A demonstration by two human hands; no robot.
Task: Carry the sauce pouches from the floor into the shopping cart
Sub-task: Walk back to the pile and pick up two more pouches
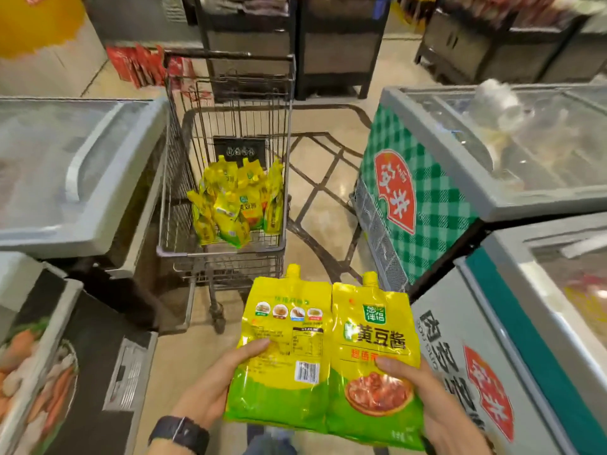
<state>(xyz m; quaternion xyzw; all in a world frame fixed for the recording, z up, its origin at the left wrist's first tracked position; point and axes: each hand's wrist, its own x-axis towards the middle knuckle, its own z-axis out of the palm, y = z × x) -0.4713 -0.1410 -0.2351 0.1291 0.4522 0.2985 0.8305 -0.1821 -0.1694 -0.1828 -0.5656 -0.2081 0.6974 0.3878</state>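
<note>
One wide-angle head-worn view looks forward and down: the left hand (210, 389) and right hand (430, 402) sit close at the bottom edge, the shopping cart (230, 253) farther ahead, mid-frame.

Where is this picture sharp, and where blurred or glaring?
In the head view, the left pouch and right pouch, gripped by the left hand and right hand, are sharp; the piled pouches in the shopping cart look soft and blocky; the shelves at the top are smeared; the green-checked freezer lid shows pale glare; the wide lens bends freezer edges.
</note>
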